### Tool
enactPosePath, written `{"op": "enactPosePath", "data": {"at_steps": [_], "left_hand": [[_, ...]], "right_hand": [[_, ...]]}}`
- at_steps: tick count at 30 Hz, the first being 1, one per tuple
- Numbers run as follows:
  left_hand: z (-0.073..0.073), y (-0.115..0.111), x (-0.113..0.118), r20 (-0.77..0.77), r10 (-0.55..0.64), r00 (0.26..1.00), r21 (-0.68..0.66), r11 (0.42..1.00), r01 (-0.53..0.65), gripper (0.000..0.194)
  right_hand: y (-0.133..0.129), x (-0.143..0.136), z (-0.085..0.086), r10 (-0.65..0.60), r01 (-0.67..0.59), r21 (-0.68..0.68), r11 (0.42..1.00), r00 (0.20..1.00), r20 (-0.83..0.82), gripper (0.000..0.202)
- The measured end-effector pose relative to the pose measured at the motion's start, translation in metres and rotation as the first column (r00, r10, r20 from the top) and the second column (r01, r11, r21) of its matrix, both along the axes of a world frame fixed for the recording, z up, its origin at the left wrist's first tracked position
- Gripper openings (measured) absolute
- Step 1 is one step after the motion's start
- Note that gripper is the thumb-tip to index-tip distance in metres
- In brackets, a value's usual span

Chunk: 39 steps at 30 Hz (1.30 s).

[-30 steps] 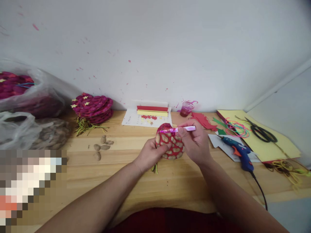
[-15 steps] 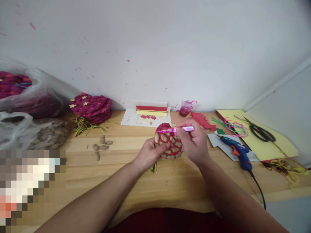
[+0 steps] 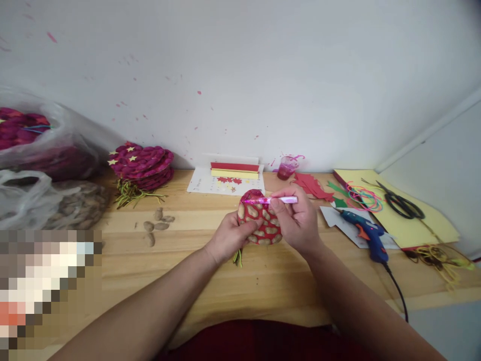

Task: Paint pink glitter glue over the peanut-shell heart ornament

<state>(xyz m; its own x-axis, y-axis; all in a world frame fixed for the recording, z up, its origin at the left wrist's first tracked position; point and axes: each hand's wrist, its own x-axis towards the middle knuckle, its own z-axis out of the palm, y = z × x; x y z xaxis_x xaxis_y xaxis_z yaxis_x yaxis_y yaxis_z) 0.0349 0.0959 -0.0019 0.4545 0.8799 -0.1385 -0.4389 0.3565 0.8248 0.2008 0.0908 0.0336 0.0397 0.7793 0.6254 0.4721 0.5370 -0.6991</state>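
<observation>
Brush [image 3: 265,200] shifted slightly leftward with right hand [image 3: 298,220]; disc [image 3: 269,228] nearly unmoved. Right hand pinches brush; left hand [image 3: 230,234] grips disc, between both hands. Peanuts [image 3: 259,233] at disc's far edge pink; most toward left hand bare, much painting seemingly remaining. Stacked discs [image 3: 145,168], left of left hand, already pink; paint cup [image 3: 286,170] beyond right hand.
</observation>
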Motion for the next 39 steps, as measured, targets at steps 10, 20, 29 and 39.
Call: {"op": "enactPosePath", "data": {"at_steps": [10,20,29,39], "left_hand": [[0.0102,-0.0014,0.0014,0.000,0.001,1.000,-0.019,1.000,-0.001,0.042],[0.0118,-0.0026,0.0021,0.005,0.004,1.000,-0.050,0.999,-0.004,0.048],[0.0098,-0.0027,-0.0005,-0.064,0.013,0.998,-0.063,0.998,-0.017,0.053],[0.0034,-0.0010,-0.0014,-0.106,0.013,0.994,-0.034,0.999,-0.017,0.053]], "right_hand": [[0.0007,0.0005,-0.0004,0.025,-0.027,0.048,0.998,0.999,0.043,0.004],[0.0011,0.0025,-0.0003,0.028,-0.028,0.017,0.999,1.000,-0.003,0.003],[0.0063,0.0069,-0.0018,0.014,-0.018,-0.048,0.999,0.997,-0.073,0.006],[0.0065,0.0057,0.0019,-0.006,0.003,-0.054,0.999,0.998,-0.055,0.009]]}}
